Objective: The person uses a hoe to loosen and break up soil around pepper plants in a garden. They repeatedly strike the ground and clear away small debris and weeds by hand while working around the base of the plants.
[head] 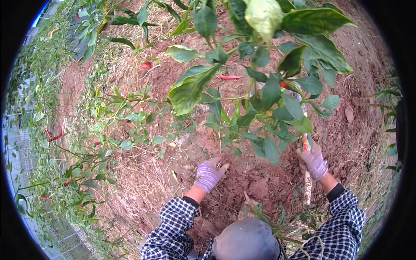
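My right hand (313, 161), in a thin purple glove, is closed around the patterned handle (307, 190) of a hand tool. The tool's far end passes up behind the leaves of a pepper plant (269, 91), so its head is mostly hidden. In the same kind of glove, my left hand (211, 174) hovers over or rests on the reddish soil (256, 185), fingers spread and pointing to the right, with nothing seen in it. The plant's leafy top stands ahead of both hands. A red chili pepper (229, 77) lies on the ground beyond it.
More pepper plants (81, 175) with red chilies (55, 136) grow along the left. Green chilies (122, 41) hang at the upper left. Dry straw (139, 182) covers soil left of my left hand. A low leafy branch (279, 224) lies near my knee (247, 240). Wire mesh (68, 240) shows at lower left.
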Tool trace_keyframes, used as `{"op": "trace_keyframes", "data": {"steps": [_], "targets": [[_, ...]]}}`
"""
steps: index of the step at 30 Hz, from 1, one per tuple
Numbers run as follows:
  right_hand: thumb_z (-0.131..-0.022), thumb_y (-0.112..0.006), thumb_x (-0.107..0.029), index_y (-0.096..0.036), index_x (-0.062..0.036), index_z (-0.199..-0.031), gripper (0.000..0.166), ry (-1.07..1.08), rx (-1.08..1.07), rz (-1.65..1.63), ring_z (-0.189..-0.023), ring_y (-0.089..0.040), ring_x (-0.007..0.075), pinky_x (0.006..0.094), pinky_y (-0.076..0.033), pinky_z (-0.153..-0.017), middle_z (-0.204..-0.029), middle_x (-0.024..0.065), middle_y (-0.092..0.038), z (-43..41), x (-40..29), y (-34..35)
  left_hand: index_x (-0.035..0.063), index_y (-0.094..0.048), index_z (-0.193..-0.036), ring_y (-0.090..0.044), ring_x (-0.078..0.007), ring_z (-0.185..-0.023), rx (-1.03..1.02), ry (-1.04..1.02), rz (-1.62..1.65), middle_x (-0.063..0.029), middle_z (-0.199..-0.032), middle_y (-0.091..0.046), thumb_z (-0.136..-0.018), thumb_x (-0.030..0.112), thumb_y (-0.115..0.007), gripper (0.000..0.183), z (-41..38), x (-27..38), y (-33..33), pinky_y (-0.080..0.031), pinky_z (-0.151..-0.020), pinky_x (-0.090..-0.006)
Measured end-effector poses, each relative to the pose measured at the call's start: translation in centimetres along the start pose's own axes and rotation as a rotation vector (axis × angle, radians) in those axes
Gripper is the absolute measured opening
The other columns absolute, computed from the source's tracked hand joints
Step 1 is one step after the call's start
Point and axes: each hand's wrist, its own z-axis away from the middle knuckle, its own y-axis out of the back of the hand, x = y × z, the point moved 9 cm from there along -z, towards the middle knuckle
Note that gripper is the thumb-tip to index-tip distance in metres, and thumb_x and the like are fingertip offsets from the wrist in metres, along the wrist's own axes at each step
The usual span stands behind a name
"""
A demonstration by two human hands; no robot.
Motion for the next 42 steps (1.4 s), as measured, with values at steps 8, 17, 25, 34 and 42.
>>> {"op": "trace_keyframes", "data": {"steps": [8,17,25,34,42], "targets": [[-0.083,-0.061,-0.009,-0.049,0.0017,-0.120,0.040,0.023,0.341,0.625,-0.083,-0.054,0.0163,0.0305,-0.046,-0.078,-0.096,0.0081,-0.058,-0.1,10.4,2.2,0.0028,-0.063,-0.109,-0.063,-0.0378,-0.092,-0.169,0.075,0.096,-0.0231,-0.097,-0.066,-0.084,0.047,-0.062,0.051,0.4,0.2,-0.5,-0.050,-0.078,-0.0441],[-0.082,-0.059,-0.008,-0.050,0.0016,-0.118,0.038,0.245,0.406,0.708,-0.069,-0.048,0.0119,0.0280,-0.045,-0.064,-0.080,0.0029,-0.053,-0.1,6.4,0.3,0.0032,-0.065,-0.106,-0.066,-0.0325,-0.087,-0.104,-0.025,0.242,-0.0192,-0.092,-0.068,-0.083,0.035,-0.068,0.039,0.6,-2.7,3.3,-0.051,-0.076,-0.0402],[-0.084,-0.061,-0.009,-0.052,-0.0015,-0.104,0.023,0.226,0.416,0.557,-0.062,-0.044,0.0089,0.0257,-0.042,-0.055,-0.075,-0.0006,-0.050,-0.8,8.3,2.4,0.0029,-0.066,-0.090,-0.066,-0.0267,-0.070,0.069,0.273,0.262,-0.0158,-0.075,-0.067,-0.081,0.026,-0.072,0.025,11.8,-23.1,13.0,-0.051,-0.068,-0.0378],[-0.087,-0.059,-0.010,-0.048,-0.0104,-0.107,0.022,0.129,0.413,0.447,-0.046,-0.040,0.0062,0.0230,-0.036,-0.039,-0.067,-0.0046,-0.044,0.0,8.3,2.0,0.0024,-0.065,-0.085,-0.062,-0.0111,-0.066,-0.273,0.475,0.398,-0.0063,-0.076,-0.068,-0.084,0.017,-0.072,0.016,33.0,-24.8,5.6,-0.051,-0.059,-0.0271],[-0.088,-0.061,-0.011,-0.049,-0.0074,-0.102,0.019,0.146,0.321,0.454,-0.050,-0.040,0.0052,0.0220,-0.036,-0.043,-0.067,-0.0051,-0.043,-0.6,9.8,2.7,0.0033,-0.069,-0.093,-0.062,-0.0089,-0.078,-0.364,0.629,0.819,-0.0033,-0.086,-0.068,-0.088,0.016,-0.069,0.014,31.1,-13.9,9.4,-0.051,-0.069,-0.0236]]}}
